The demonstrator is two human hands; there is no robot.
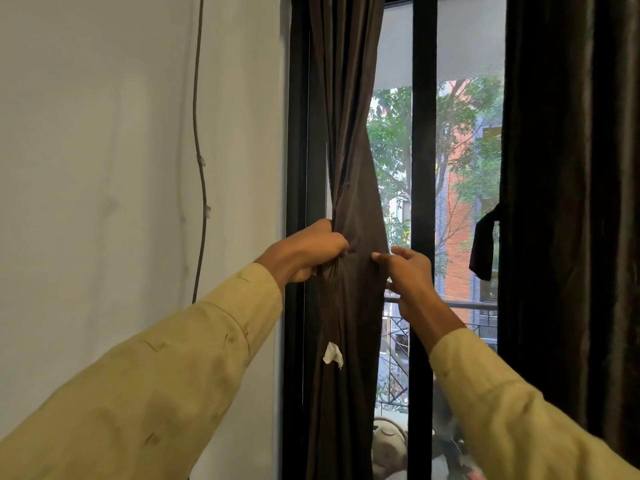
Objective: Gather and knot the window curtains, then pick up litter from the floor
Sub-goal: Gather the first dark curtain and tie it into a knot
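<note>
A dark brown curtain [346,116] hangs at the left side of the black-framed window [420,168]. My left hand [308,251] is clenched on its left edge at mid height, bunching the cloth. My right hand [405,271] pinches the curtain's right edge between thumb and fingers, level with the left hand. The fabric is drawn narrow between both hands and hangs loose below. A white tag or scrap [333,355] sticks to the curtain under my hands. A second dark curtain [568,202] hangs at the right. The floor is out of view.
A pale wall [104,168] fills the left, with a thin cable [199,150] clipped down it. A dark cloth strip [483,247] dangles from the right curtain's edge. Through the glass are trees, a brick building and a balcony railing.
</note>
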